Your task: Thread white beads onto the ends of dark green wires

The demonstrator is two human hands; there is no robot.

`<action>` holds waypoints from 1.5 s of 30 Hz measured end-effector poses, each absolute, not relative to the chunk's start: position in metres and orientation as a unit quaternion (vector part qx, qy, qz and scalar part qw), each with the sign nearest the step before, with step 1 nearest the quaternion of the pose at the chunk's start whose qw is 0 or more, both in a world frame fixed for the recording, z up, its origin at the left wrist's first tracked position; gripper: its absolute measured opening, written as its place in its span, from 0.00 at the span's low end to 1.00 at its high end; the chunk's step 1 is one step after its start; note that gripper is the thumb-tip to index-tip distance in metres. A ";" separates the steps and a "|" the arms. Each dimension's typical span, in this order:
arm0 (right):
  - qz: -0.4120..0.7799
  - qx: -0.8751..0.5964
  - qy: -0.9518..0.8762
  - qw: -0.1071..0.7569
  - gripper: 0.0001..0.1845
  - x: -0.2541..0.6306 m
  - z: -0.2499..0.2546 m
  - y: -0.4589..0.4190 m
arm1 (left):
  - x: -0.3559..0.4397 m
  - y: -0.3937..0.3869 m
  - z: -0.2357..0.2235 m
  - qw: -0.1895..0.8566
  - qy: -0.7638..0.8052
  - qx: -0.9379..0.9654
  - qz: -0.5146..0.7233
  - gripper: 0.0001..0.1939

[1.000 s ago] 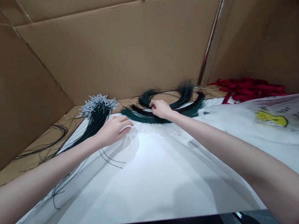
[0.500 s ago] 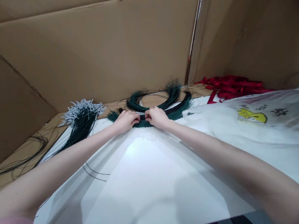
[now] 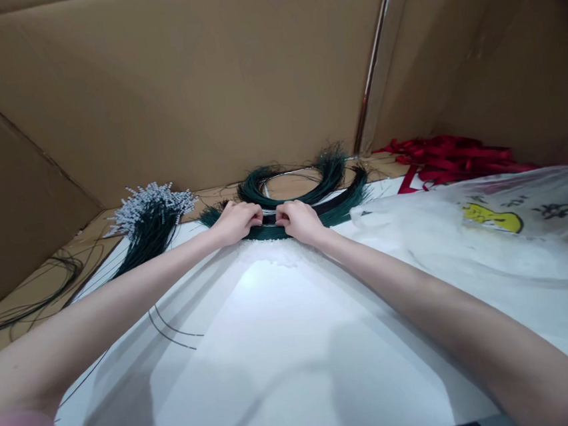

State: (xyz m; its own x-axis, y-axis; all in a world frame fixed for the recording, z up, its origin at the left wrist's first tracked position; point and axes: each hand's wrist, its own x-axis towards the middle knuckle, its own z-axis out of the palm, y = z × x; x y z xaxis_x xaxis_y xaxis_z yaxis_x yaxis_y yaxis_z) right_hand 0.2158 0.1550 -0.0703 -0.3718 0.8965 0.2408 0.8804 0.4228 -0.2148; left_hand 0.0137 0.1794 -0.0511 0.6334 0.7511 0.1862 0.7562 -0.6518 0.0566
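Curved bundles of thin dark green wires lie at the far side of the white work surface, with a black band of wires [image 3: 269,220] running between my fingertips. On the left part of this band my left hand [image 3: 237,221] is closed, fingertips pinched together. My right hand [image 3: 301,221] pinches the same band a short way to the right. Just in front of both hands sits the front green wire bundle [image 3: 266,233], edged by small white bits [image 3: 267,248]. Behind them curves another green wire bundle [image 3: 328,176]. How many strands my fingers hold is hidden.
At left stands a bunch of green stems with pale bluish-white beaded tips [image 3: 150,206]. Loose dark wires [image 3: 54,278] lie farther left. Red ribbons [image 3: 459,158] and a printed clear plastic bag [image 3: 530,213] are at right. Cardboard walls [image 3: 191,81] enclose the back and sides.
My left hand has moved from beside the beaded bunch to the wires, its fingers closing there. My right hand has stayed at the wires. The camera view has turned slightly right.
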 end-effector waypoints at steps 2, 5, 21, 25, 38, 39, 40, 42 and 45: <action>0.026 -0.538 -0.825 0.172 0.16 0.217 -0.070 0.155 | 0.013 0.180 -0.047 0.010 -0.422 -0.901 -0.101 0.07; 0.030 -0.541 -0.820 0.186 0.16 0.219 -0.068 0.155 | 0.013 0.183 -0.042 0.000 -0.420 -0.901 -0.106 0.07; 0.070 -0.537 -0.804 0.246 0.16 0.224 -0.071 0.162 | 0.030 0.192 -0.042 -0.073 -0.381 -0.914 -0.123 0.12; 0.068 -0.530 -0.806 0.253 0.16 0.230 -0.073 0.167 | 0.035 0.195 -0.050 -0.040 -0.397 -0.908 -0.127 0.09; 0.064 -0.560 -0.796 0.220 0.16 0.244 -0.077 0.173 | 0.042 0.213 -0.055 -0.052 -0.404 -0.903 -0.135 0.09; 0.064 -0.561 -0.796 0.220 0.16 0.244 -0.077 0.173 | 0.041 0.213 -0.053 -0.053 -0.402 -0.903 -0.139 0.09; 0.063 -0.561 -0.795 0.222 0.16 0.245 -0.077 0.173 | 0.041 0.213 -0.051 -0.054 -0.400 -0.904 -0.144 0.09; 0.060 -0.561 -0.793 0.231 0.16 0.245 -0.078 0.173 | 0.041 0.212 -0.047 -0.056 -0.393 -0.904 -0.158 0.09; 0.059 -0.561 -0.787 0.251 0.16 0.244 -0.079 0.174 | 0.042 0.207 -0.042 -0.075 -0.384 -0.905 -0.169 0.10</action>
State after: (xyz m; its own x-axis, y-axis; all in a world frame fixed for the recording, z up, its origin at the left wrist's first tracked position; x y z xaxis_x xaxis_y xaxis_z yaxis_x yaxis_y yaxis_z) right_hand 0.2441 0.1737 -0.0790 -0.2450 0.9121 0.3287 0.8527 0.3640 -0.3747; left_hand 0.0420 0.2073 -0.0422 0.6479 0.7204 0.2476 0.6700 -0.6935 0.2647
